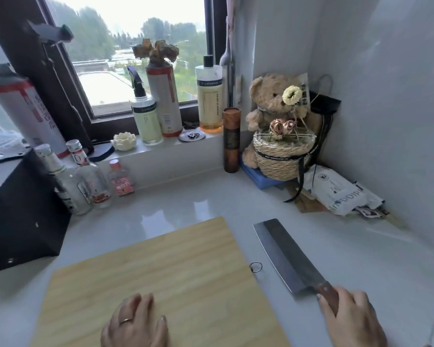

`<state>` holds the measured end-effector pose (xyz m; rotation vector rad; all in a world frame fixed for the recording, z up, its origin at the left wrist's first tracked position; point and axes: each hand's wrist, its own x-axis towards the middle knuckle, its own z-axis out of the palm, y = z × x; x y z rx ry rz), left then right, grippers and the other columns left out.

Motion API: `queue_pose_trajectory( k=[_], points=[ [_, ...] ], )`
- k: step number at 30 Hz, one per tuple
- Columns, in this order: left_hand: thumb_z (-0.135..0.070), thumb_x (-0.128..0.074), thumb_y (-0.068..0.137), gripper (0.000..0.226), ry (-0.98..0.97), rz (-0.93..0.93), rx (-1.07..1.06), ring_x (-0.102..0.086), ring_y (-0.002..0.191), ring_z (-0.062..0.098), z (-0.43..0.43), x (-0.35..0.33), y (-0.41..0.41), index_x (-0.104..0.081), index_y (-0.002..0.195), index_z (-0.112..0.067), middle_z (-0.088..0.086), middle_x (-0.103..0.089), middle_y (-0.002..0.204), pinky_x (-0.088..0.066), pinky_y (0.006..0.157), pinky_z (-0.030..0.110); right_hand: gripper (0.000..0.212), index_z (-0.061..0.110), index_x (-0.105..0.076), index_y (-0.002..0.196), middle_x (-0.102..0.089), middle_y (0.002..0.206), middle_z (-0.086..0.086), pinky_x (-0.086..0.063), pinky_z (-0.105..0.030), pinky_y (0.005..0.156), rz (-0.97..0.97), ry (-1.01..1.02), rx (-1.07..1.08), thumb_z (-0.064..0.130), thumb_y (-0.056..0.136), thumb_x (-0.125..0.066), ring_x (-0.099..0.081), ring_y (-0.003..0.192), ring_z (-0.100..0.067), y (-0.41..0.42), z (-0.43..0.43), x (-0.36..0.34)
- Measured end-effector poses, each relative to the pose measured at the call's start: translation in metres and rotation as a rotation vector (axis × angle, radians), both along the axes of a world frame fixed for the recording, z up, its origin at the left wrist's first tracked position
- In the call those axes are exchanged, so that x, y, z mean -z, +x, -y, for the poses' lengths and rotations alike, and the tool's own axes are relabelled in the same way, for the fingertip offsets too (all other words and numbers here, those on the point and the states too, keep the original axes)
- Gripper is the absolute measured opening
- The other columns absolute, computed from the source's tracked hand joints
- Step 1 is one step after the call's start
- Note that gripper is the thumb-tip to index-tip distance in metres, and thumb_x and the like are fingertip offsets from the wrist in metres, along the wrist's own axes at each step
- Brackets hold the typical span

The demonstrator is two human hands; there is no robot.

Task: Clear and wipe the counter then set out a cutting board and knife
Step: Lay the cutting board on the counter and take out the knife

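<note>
Head view: your left hand (135, 321) rests flat, apparently steadying the cutting board (161, 271) on the bench (361, 259); your right hand (351, 319) grips the knife (283, 256) handle, blade laid just alongside.

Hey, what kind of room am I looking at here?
Probably a home kitchen: a wooden cutting board lies on a counter, the right hand holds a cleaver beside it, and a spray bottle stands on the windowsill.
</note>
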<state>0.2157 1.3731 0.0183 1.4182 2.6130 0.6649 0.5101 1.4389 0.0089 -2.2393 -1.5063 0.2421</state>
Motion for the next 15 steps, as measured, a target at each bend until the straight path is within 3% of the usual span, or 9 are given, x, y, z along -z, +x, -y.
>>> queue_pose_trajectory(
  k=[3, 6, 8, 9, 11, 13, 15],
  points=[
    [-0.05, -0.036, 0.049, 0.069, 0.001, 0.003, -0.004, -0.063, 0.093, 0.041, 0.0, 0.001, 0.0, -0.072, 0.089, -0.007, 0.02, -0.067, 0.103, -0.042, 0.087, 0.054, 0.043, -0.004, -0.072, 0.075, -0.057, 0.066, -0.031, -0.049, -0.05, 0.056, 0.05, 0.033, -0.033, 0.005, 0.038, -0.093, -0.059, 0.06, -0.048, -0.009, -0.002, 0.003],
    [-0.05, -0.036, 0.049, 0.069, 0.021, -0.005, -0.003, -0.062, 0.095, 0.042, 0.0, 0.004, 0.0, -0.071, 0.09, -0.007, 0.021, -0.067, 0.104, -0.042, 0.087, 0.054, 0.039, 0.0, -0.073, 0.073, -0.056, 0.063, -0.031, -0.047, -0.05, 0.057, 0.074, 0.026, -0.029, 0.016, 0.043, -0.092, -0.058, 0.057, -0.046, -0.008, -0.004, 0.01],
    [-0.05, -0.036, 0.049, 0.069, 0.036, 0.015, 0.001, -0.063, 0.095, 0.042, -0.001, 0.002, -0.001, -0.071, 0.089, -0.006, 0.021, -0.068, 0.103, -0.042, 0.088, 0.055, 0.04, 0.0, -0.073, 0.072, -0.056, 0.061, -0.029, -0.048, -0.047, 0.051, 0.092, 0.05, -0.046, 0.039, 0.06, -0.069, -0.058, 0.053, -0.045, -0.006, -0.003, 0.015],
    [-0.05, -0.036, 0.049, 0.069, 0.041, 0.017, -0.002, -0.063, 0.094, 0.042, -0.001, 0.001, -0.001, -0.072, 0.089, -0.006, 0.021, -0.068, 0.103, -0.042, 0.088, 0.055, 0.048, 0.001, -0.073, 0.071, -0.056, 0.061, -0.028, -0.049, -0.047, 0.049, 0.072, 0.059, -0.071, 0.044, 0.062, -0.053, -0.057, 0.052, -0.044, -0.007, -0.002, 0.015],
    [-0.05, -0.037, 0.049, 0.069, 0.049, 0.024, -0.006, -0.063, 0.093, 0.041, -0.002, 0.0, -0.001, -0.072, 0.088, -0.007, 0.02, -0.068, 0.102, -0.042, 0.087, 0.054, 0.054, 0.002, -0.074, 0.072, -0.056, 0.061, -0.027, -0.049, -0.046, 0.047, 0.066, 0.087, -0.082, 0.045, 0.062, -0.042, -0.057, 0.051, -0.044, -0.008, -0.002, 0.015],
    [-0.051, -0.037, 0.05, 0.068, 0.044, 0.029, 0.0, -0.064, 0.093, 0.041, -0.002, 0.0, -0.001, -0.072, 0.089, -0.007, 0.019, -0.068, 0.101, -0.043, 0.087, 0.054, 0.047, 0.002, -0.073, 0.074, -0.057, 0.065, -0.027, -0.049, -0.047, 0.049, 0.093, 0.03, -0.09, 0.041, 0.065, -0.05, -0.058, 0.054, -0.045, -0.008, -0.001, 0.014],
    [-0.053, -0.034, 0.051, 0.071, 0.046, 0.026, -0.003, -0.062, 0.101, 0.038, 0.0, 0.004, -0.004, -0.071, 0.094, -0.01, 0.017, -0.067, 0.107, -0.041, 0.091, 0.053, 0.03, 0.002, -0.072, 0.086, -0.06, 0.078, -0.026, -0.049, -0.047, 0.061, 0.119, 0.011, -0.05, 0.027, 0.069, -0.072, -0.059, 0.07, -0.045, -0.006, -0.002, 0.01]
  ],
)
